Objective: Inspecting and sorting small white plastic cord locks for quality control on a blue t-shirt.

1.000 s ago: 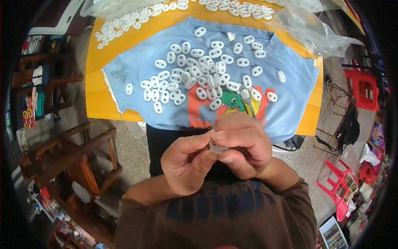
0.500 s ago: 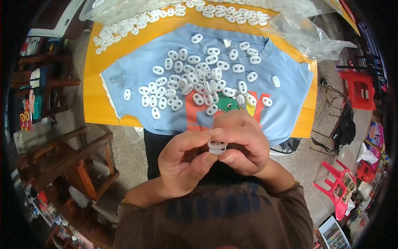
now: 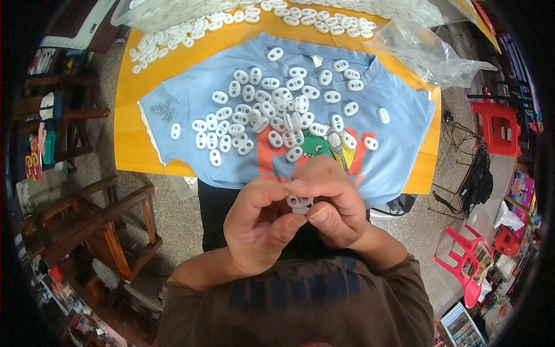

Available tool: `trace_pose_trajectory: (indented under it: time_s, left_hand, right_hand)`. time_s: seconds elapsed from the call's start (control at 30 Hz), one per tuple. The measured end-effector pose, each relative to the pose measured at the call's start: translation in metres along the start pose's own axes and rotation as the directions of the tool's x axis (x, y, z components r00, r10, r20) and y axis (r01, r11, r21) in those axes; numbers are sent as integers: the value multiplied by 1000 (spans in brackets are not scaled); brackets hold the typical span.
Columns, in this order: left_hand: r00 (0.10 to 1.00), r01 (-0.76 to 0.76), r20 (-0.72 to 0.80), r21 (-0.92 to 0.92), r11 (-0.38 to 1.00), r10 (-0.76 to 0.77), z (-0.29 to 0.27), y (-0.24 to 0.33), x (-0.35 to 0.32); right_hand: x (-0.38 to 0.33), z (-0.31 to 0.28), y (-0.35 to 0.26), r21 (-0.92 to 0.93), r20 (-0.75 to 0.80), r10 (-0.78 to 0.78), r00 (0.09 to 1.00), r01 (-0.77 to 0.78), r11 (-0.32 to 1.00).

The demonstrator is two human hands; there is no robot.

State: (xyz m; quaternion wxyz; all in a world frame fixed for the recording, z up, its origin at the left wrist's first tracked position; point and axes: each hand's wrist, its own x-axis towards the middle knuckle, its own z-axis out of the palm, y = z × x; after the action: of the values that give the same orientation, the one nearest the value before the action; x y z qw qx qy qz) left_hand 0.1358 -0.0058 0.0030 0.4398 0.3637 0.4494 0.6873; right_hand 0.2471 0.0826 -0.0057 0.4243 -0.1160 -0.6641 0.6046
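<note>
Between the fingertips of both hands, just off the table's near edge, is a small white two-hole plastic piece (image 3: 299,203). My left hand (image 3: 258,222) pinches its left side with thumb and forefinger. Its right side is gripped by my right hand (image 3: 334,205), whose fingers partly cover it. Beyond my hands a light blue T-shirt (image 3: 399,130) with a green dinosaur print lies spread out. Scattered and heaped on the shirt are many loose oval white two-hole pieces (image 3: 268,109).
The shirt lies on a yellow table (image 3: 134,139). More white pieces (image 3: 173,39) line its far side, by a clear plastic bin (image 3: 136,20). A crumpled clear bag (image 3: 428,55) sits far right. Wooden chairs (image 3: 110,231) stand left, red plastic stools (image 3: 496,128) right.
Both hands have shifted slightly left, and the white piece between them has tilted a little. The pieces on the shirt stay as they were.
</note>
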Motion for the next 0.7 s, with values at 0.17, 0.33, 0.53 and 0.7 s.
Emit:
trace_pose_trajectory:
  time_s: [0.17,0.33,0.53,0.7]
  left_hand:
    - [999,-38,42,151,988,32,-4,1,-1]
    - [986,-163,74,228,960,150,-5,-1,1]
    - [984,-166,105,274,947,142,-8,2,2]
    - [986,-165,86,295,941,146,-8,2,-1]
  right_hand:
    - [-2,7,3,101,-18,8,1000,-6,995]
    - [-3,8,6,167,-14,-12,1000,14,986]
    - [-6,14,9,198,-63,41,997,-27,980]
    - [-6,18,9,216,-76,59,995,-41,975]
